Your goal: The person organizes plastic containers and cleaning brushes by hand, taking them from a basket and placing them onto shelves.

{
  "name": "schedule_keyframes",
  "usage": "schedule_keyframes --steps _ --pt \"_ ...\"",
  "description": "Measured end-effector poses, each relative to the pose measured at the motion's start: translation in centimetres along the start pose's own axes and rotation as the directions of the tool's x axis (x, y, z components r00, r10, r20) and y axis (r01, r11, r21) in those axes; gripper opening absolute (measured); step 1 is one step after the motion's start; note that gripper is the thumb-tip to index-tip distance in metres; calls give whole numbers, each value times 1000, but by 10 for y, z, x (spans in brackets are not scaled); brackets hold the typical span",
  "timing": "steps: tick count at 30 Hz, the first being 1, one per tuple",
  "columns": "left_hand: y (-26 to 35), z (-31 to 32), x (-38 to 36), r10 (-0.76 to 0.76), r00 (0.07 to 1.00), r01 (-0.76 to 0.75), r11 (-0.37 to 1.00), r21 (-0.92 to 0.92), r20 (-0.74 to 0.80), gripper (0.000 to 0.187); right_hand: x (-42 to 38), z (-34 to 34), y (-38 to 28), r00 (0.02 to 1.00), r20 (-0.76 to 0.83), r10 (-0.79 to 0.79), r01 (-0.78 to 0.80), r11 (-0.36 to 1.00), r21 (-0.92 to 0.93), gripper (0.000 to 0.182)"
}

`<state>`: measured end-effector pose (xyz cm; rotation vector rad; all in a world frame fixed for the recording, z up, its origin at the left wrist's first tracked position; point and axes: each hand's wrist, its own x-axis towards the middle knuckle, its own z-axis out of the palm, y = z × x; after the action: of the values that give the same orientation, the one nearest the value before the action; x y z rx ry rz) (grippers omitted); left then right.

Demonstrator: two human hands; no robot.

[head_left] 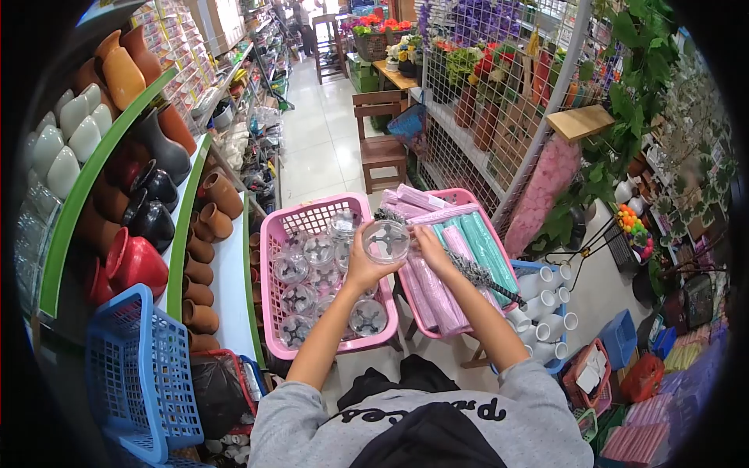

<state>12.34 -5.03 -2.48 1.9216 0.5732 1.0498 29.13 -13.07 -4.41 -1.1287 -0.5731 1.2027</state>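
My left hand (369, 264) is closed around a clear, round plastic container (387, 242) with a dark cross-shaped piece visible inside. It holds the container over the inner edges of two pink baskets. Close beside it, my right hand (428, 248) is closed around the middle of a long grey fluffy duster (468, 269). The duster's ends stick out on both sides of the hand. Several similar clear containers (296, 299) fill the left pink basket (271, 327). The right pink basket (477, 195) holds pink packs (437, 296) and green wrapped packs (485, 242).
Clay pots (199, 273) and glazed vases (136, 257) line shelves on the left. A blue basket (129, 374) stands at lower left. White vases (546, 312) sit in a crate on the right. Ahead are a wooden chair (381, 148), a wire rack (499, 101) and a tiled aisle (312, 148).
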Motion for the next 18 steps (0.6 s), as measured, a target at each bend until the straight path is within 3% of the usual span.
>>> schedule_keyframes --steps 1,2,3,5,10,12,13,14,16,17,18 --pt "5 -4 0 -27 1000 27 1000 1 -1 95 11 -17 8 938 -29 -346 237 697 -677 36" --pt "9 -8 -1 -31 999 31 999 9 -9 95 18 -28 15 787 190 -587 221 -20 -975 40" --pt "11 -13 -1 -39 999 39 999 -2 -23 95 20 -34 19 785 200 -586 234 -19 -972 40" --pt "10 -21 -2 -46 998 45 999 -19 -52 96 20 -43 30 935 90 -342 33 -169 -985 47" --pt "11 -40 -11 -66 991 65 998 -9 -112 97 22 -46 33 940 175 -294 105 -238 -966 49" --pt "12 -49 -11 -61 991 67 997 48 -119 97 25 -44 15 975 108 -195 84 -125 -988 52" --pt "12 -54 -12 -43 988 53 997 63 -147 97 29 -41 8 932 151 -329 163 11 -986 49" --pt "12 -60 -11 -39 987 50 997 66 -158 97 34 -38 1 930 163 -330 174 5 -985 49" --pt "13 -72 -13 -115 973 145 979 143 -198 96 18 -7 -41 831 353 -430 475 220 -852 50" --pt "11 -78 -13 -88 969 129 977 168 -231 96 1 18 -60 855 381 -352 495 338 -801 50" --pt "7 -84 -12 -89 966 133 976 172 -243 96 -9 34 -63 853 424 -306 511 317 -799 50"
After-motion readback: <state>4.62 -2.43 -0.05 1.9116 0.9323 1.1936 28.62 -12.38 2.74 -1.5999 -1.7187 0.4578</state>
